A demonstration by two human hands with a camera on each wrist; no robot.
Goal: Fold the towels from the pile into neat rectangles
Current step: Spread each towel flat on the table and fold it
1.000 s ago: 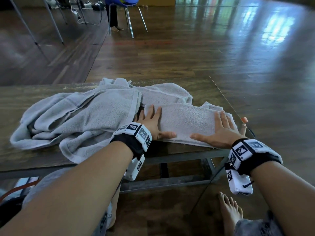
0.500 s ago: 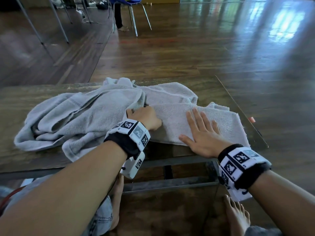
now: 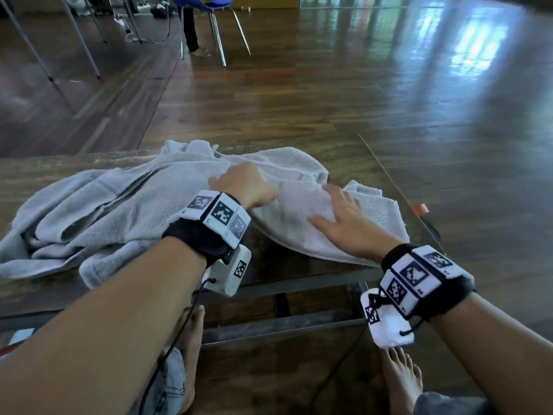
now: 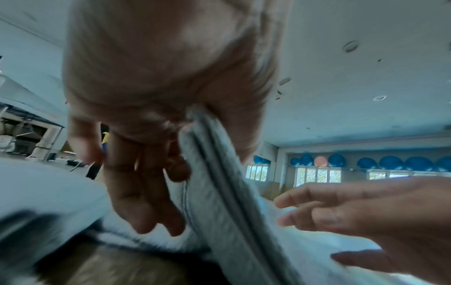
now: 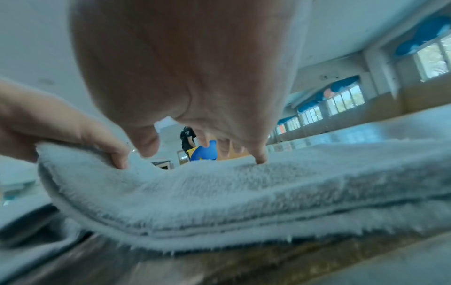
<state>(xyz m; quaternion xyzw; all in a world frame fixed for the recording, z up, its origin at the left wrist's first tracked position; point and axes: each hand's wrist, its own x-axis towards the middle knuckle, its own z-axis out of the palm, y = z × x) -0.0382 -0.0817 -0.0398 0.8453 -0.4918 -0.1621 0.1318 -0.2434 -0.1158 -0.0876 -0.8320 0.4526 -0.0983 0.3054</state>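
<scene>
Head view, left hand [image 3: 244,187] pinching towel [image 3: 302,214] end, right hand [image 3: 344,226] flat

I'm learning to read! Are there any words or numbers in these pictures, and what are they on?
No words or numbers can be read.
The wristbands carry only black-and-white square code patterns, with tiny marks too small to read.
The towel and table show no writing.

The head camera looks forward and down from above at the table [image 3: 74,175], the towel [image 3: 302,205] and the floor beyond. Each wrist camera sits very low and very close under its hand, looking along the fingers. All three views share that same towel [image 4: 219,192] [image 5: 244,192].
</scene>
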